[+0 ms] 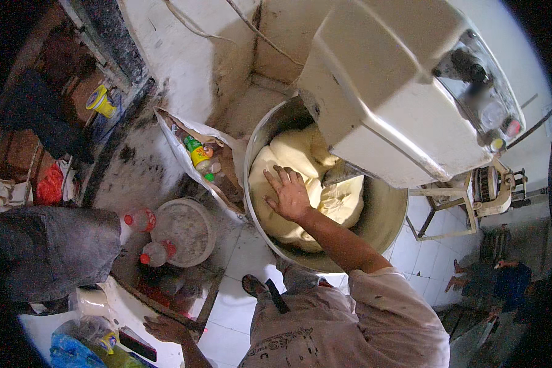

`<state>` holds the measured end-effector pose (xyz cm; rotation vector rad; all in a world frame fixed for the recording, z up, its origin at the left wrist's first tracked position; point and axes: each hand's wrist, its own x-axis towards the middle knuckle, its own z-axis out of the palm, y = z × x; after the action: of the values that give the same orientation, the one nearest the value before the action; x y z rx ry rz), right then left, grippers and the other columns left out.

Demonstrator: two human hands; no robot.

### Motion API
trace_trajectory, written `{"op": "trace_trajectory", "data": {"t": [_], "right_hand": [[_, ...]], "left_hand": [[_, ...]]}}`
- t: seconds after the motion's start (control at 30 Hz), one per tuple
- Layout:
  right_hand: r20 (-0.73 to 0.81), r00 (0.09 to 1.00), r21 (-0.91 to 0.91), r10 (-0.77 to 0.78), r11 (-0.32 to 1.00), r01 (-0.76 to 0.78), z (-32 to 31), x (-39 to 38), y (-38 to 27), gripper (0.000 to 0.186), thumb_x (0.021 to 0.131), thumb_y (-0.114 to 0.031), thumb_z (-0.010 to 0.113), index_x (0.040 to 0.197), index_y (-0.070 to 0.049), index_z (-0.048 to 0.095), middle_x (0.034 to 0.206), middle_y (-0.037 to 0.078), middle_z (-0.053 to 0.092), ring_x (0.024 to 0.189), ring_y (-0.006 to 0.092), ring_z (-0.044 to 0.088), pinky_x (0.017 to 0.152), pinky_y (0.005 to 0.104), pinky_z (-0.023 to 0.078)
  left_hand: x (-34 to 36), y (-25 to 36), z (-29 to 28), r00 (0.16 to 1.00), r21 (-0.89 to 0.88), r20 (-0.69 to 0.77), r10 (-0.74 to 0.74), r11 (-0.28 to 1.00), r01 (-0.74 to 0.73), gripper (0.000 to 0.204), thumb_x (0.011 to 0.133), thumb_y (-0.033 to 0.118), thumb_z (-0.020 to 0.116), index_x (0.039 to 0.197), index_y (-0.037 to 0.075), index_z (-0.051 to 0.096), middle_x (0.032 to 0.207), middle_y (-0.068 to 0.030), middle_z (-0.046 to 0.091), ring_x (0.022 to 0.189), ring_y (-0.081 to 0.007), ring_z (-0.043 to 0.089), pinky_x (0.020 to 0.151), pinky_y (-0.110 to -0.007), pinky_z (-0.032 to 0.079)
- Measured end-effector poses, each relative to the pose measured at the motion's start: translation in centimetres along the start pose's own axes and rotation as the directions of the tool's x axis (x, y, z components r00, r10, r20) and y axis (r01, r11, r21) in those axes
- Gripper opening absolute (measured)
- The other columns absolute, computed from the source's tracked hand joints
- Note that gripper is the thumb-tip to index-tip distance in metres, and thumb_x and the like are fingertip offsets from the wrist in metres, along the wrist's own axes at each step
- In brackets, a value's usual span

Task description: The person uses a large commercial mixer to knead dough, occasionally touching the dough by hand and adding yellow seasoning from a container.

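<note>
My right hand (288, 196) lies with spread fingers on a large mass of pale dough (325, 208) in a round steel mixer bowl (386, 236). The cream-coloured mixer head (380, 92) overhangs the bowl, with a metal tool partly visible in the dough. My left hand (165, 331) is at the edge of a white worktop (129, 306) at the lower left, fingers apart, holding nothing I can see. A dark phone (137, 346) and plastic bags (73, 346) lie near it on that worktop.
An open sack of bottles (199, 156) leans beside the bowl. Red-capped bottles (142, 218) stand by a round tub (190, 227). A metal machine on a frame (490, 190) is at the right. A person in dark blue (509, 288) is at the far right. A yellow container (101, 103) is upper left.
</note>
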<state>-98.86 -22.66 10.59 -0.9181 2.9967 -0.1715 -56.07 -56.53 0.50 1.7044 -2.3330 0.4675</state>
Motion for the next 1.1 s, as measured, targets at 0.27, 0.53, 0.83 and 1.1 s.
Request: {"op": "trace_trajectory", "data": {"t": [0.27, 0.53, 0.83, 1.1], "right_hand": [[-0.059, 0.986, -0.054, 0.158, 0.985, -0.161, 1.6, 4.8, 1.6, 0.066, 0.077, -0.048, 0.052, 0.134, -0.029, 0.026, 0.140, 0.014, 0.022, 0.126, 0.0380, 0.022, 0.102, 0.0554, 0.013], [0.155, 0.979, -0.038, 0.134, 0.991, -0.129, 7.0, 2.1, 2.8, 0.047, 0.082, -0.038, 0.051, 0.126, -0.026, 0.040, 0.129, 0.010, 0.040, 0.115, 0.0299, 0.039, 0.089, 0.0494, 0.035], [0.544, 0.839, 0.235, -0.003, 0.961, -0.149, 14.7, 0.4, 1.9, 0.031, 0.078, -0.029, 0.049, 0.101, -0.010, 0.057, 0.096, 0.014, 0.061, 0.090, 0.0281, 0.057, 0.076, 0.0402, 0.046], [0.605, 0.730, 0.235, 0.319, 0.804, -0.546, 22.8, -8.6, 3.4, 0.037, 0.079, -0.031, 0.044, 0.106, -0.009, 0.056, 0.105, 0.015, 0.057, 0.099, 0.0256, 0.054, 0.083, 0.0381, 0.043]], "left_hand": [[-0.4, -2.2, 2.4, 0.985, -0.207, -0.170, 0.014, 0.977, -0.050, 0.048, 0.092, 0.040, 0.030, 0.123, 0.005, 0.042, 0.128, -0.0166, 0.037, 0.117, -0.0333, 0.038, 0.092, -0.046, 0.036], [0.2, 1.0, -1.8, 1.000, -0.204, 0.004, 0.014, 0.979, -0.013, 0.051, 0.092, 0.043, 0.026, 0.128, 0.007, 0.036, 0.130, -0.0150, 0.033, 0.117, -0.0322, 0.037, 0.093, -0.047, 0.034], [0.9, 1.6, -2.6, 0.993, -0.074, 0.110, -0.049, 0.996, 0.057, 0.045, 0.094, 0.035, 0.025, 0.128, 0.008, 0.035, 0.130, -0.0125, 0.035, 0.117, -0.0302, 0.039, 0.093, -0.043, 0.037], [1.0, 1.4, -2.3, 0.994, -0.057, 0.096, 0.059, 0.997, -0.054, 0.041, 0.094, 0.027, 0.026, 0.128, 0.005, 0.034, 0.128, -0.0138, 0.036, 0.118, -0.0298, 0.037, 0.095, -0.041, 0.036]]}}
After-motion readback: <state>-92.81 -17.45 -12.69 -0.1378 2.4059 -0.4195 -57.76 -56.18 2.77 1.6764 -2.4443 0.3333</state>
